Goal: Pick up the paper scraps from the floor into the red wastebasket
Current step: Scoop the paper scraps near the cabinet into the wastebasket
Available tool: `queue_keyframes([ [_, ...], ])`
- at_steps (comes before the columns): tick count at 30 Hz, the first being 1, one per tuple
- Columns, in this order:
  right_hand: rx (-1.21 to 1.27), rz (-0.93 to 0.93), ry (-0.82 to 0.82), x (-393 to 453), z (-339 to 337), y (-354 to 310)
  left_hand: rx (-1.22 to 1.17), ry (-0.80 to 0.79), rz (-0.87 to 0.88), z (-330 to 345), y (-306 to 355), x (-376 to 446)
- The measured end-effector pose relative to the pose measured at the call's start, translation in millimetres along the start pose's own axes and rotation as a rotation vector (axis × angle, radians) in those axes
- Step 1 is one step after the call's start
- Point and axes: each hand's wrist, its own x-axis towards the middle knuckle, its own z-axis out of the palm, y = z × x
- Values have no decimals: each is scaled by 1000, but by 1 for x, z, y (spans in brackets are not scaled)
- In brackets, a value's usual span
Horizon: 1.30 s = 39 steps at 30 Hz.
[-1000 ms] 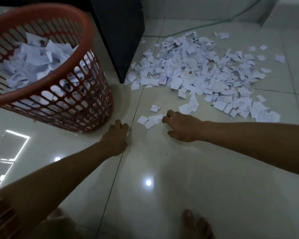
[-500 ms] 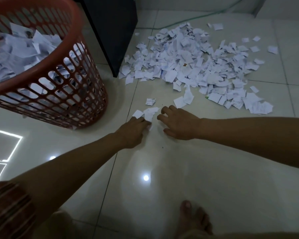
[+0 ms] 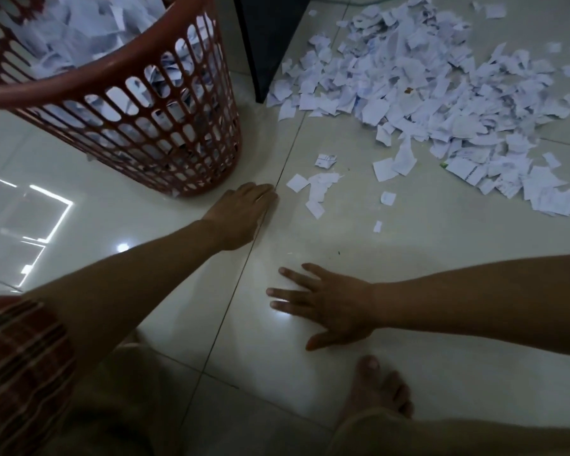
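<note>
The red wastebasket (image 3: 165,126) stands at the upper left, holding many white scraps. A wide pile of white paper scraps (image 3: 425,93) covers the floor at the upper right. A few loose scraps (image 3: 316,189) lie nearer, just right of a tile joint. My left hand (image 3: 244,212) rests on the floor beside the basket's base, fingers together, a short gap left of those loose scraps. My right hand (image 3: 326,304) lies flat on the tile with fingers spread, well below the scraps and holding nothing.
A dark cabinet corner (image 3: 270,44) stands between the basket and the pile. My bare foot (image 3: 379,390) is on the tile just below the right hand. A checked sleeve (image 3: 17,373) fills the lower left. The glossy tiles show ceiling-light reflections at the left.
My right hand has pulled back from the loose scraps toward me and now lies flat with fingers spread. My left hand has drawn slightly left, off the scraps. The view has tilted closer to the basket.
</note>
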Motion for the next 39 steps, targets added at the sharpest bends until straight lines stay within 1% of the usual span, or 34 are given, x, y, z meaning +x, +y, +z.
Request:
queue_keyframes([
  [4, -25, -121, 39, 10, 10, -12, -7, -40, -57, 2, 2, 3],
  [7, -65, -127, 53, 17, 14, -8, -11, -36, -69, 3, 7, 9],
  [9, -51, -55, 53, 18, 12, 0, -15, -27, -60, 3, 11, 12],
  [11, -40, 57, 44, 18, 7, 11, -12, -22, -38, 2, 16, 16],
  [14, -25, 229, -21, 16, -2, 32, -8, -27, -28, 2, 20, 21],
  [17, -17, 389, -30, 9, -12, 55, -1, -26, -8, 2, 23, 28],
  [21, -20, 536, -52, -5, -19, 80, 13, -37, 8, 0, 25, 34],
  [23, -38, 579, -35, -15, -21, 89, 15, -60, -3, 1, 28, 38],
  [28, -103, 598, -3, -49, -28, 109, -41, -122, -108, 11, 46, 54],
  [30, -94, 651, -15, -64, -32, 114, -21, -99, -76, 14, 56, 60],
  [34, -35, 801, -76, -94, -38, 117, 28, -62, 71, 10, 79, 76],
  [36, 29, 877, -47, -105, -38, 116, -13, -22, 82, 7, 89, 84],
  [37, 72, 916, -18, -108, -38, 115, -61, 25, 80, 6, 91, 88],
  [39, 173, 996, 97, -114, -34, 114, -152, 163, 65, 1, 93, 95],
])
